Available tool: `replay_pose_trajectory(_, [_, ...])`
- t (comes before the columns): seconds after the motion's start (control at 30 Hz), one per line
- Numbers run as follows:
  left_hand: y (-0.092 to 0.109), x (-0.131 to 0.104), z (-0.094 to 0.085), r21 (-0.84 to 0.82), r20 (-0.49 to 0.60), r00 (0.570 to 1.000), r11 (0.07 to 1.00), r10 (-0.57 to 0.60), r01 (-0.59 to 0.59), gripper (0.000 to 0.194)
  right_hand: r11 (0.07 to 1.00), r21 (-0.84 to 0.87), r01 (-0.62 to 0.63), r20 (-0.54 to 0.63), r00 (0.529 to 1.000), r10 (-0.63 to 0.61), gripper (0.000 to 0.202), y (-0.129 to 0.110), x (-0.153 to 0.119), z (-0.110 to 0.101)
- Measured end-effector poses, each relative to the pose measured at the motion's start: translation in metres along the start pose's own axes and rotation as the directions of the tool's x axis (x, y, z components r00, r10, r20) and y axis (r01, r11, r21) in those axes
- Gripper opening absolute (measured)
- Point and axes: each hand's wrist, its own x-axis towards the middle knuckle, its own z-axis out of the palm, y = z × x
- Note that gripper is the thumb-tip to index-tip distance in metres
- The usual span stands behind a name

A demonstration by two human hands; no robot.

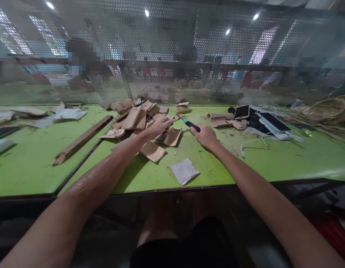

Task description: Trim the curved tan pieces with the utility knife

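My right hand (207,137) is closed round the handle of a slim hand tool (191,125), black with a teal collar. Its narrow metal end points up and left towards my left hand (159,127). The fingers of that hand are pinched on a thin tan piece (175,120) that looks like wood, close to the tool's tip; whether the two touch I cannot tell. Beside and behind my left hand lies a heap of curved wood-like pieces (131,117). Two more curved pieces, one upright-edged (172,137) and one flat-lying (152,151), rest just below it.
A folded grey cloth or paper (185,171) lies near the front edge. To the left is a long wooden strip (83,139) beside the table seam. At right are a phone (242,111), a light-blue device (274,122) and a white cable (254,141). A perforated screen (166,44) stands behind.
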Motion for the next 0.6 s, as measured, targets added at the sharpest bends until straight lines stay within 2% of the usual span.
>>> replay_pose_trajectory(0.07, [-0.001,0.002,0.000,0.036,-0.002,1.000,0.999,0.002,-0.002,0.025,1.000,0.008,-0.006,-0.006,1.000,0.006,0.052,0.000,0.000,-0.001])
replay_pose_trajectory(0.17, [-0.005,0.006,0.000,0.172,-0.069,0.992,0.981,0.104,-0.091,0.024,0.999,0.033,-0.004,-0.007,1.000,0.004,0.051,-0.001,-0.001,-0.001])
replay_pose_trajectory(0.27, [-0.009,0.010,0.001,0.322,-0.126,0.962,0.927,0.244,-0.193,0.026,0.991,0.109,0.082,0.017,0.996,-0.084,0.050,-0.002,-0.002,-0.001])
replay_pose_trajectory(0.33, [-0.012,0.011,0.001,0.373,-0.131,0.947,0.899,0.294,-0.227,0.026,0.982,0.142,0.126,0.038,0.990,-0.133,0.050,-0.003,-0.002,-0.001])
replay_pose_trajectory(0.5, [-0.017,0.009,0.001,0.408,-0.125,0.947,0.885,0.296,-0.223,0.028,0.997,0.076,0.008,-0.020,1.000,-0.006,0.052,0.001,-0.001,0.002])
replay_pose_trajectory(0.6, [-0.020,0.010,0.001,0.379,-0.121,0.952,0.900,0.280,-0.216,0.027,0.992,0.110,0.061,0.003,0.998,-0.061,0.052,0.002,-0.001,0.003])
